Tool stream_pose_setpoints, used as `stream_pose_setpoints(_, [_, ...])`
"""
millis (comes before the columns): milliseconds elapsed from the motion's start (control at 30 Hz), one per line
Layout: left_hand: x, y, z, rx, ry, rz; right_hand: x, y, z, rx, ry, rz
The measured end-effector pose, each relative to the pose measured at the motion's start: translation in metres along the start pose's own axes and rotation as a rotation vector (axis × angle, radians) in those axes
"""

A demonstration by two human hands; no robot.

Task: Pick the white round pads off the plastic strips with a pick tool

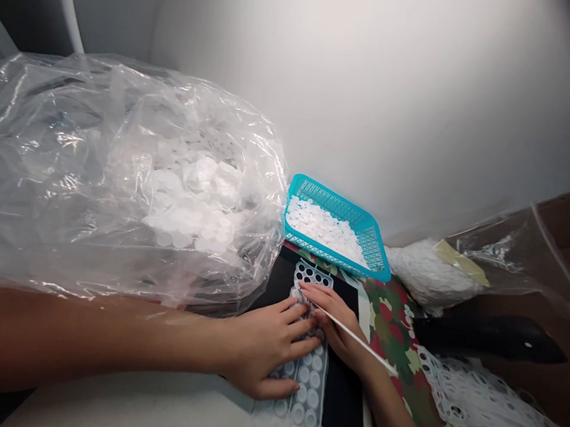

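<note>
A translucent plastic strip (313, 381) with rows of round cups lies on a black mat (346, 373). Across its middle rests my left hand (272, 345), palm down, fingers spread and touching the strip. Just beyond, my right hand (339, 320) grips a thin white stick (355, 338), which slants back over the wrist. The right fingertips reach the strip near its far end, where several cups show dark centres. In many of the nearer cups I see white rings or discs. What lies directly beneath my fingers is hidden.
A large clear bag (209, 210) of white pieces bulges at the left. Beyond the strip stands a turquoise basket (382, 262) holding small white discs. Rightward are another filled bag (428, 273), a black handle-like object (492, 338) and a pile of white ringed strips (494, 405).
</note>
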State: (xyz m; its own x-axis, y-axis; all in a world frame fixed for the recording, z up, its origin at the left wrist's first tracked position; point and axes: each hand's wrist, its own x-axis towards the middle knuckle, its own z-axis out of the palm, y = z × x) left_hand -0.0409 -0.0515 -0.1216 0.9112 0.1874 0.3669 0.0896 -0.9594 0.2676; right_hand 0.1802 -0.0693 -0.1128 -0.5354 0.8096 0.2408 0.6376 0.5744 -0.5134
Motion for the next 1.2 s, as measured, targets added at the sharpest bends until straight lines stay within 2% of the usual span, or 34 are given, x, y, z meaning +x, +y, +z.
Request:
stream_pose_setpoints(267, [-0.002, -0.001, 0.002, -0.009, -0.019, 0.002, 0.008, 0.002, -0.008, -0.010, -0.071, -0.003])
stream_pose_setpoints(533, [-0.003, 0.001, 0.001, 0.023, -0.017, -0.005, 0.011, 0.005, -0.020, 0.062, -0.123, 0.129])
stream_pose_setpoints(667, [-0.002, 0.000, 0.001, 0.014, 0.000, -0.002, 0.015, 0.002, -0.026, 0.007, -0.203, 0.072])
stream_pose_setpoints(867, [-0.001, 0.000, 0.001, 0.003, -0.001, 0.000, 0.023, 0.000, -0.026, -0.166, -0.232, -0.129])
stream_pose_setpoints(1067, [-0.001, -0.001, 0.003, 0.004, 0.018, 0.007, 0.026, -0.008, -0.022, -0.385, -0.241, -0.206])
stream_pose_setpoints(1200, [-0.001, -0.001, 0.004, -0.014, 0.008, 0.004, 0.025, -0.007, -0.019, -0.455, -0.262, -0.242])
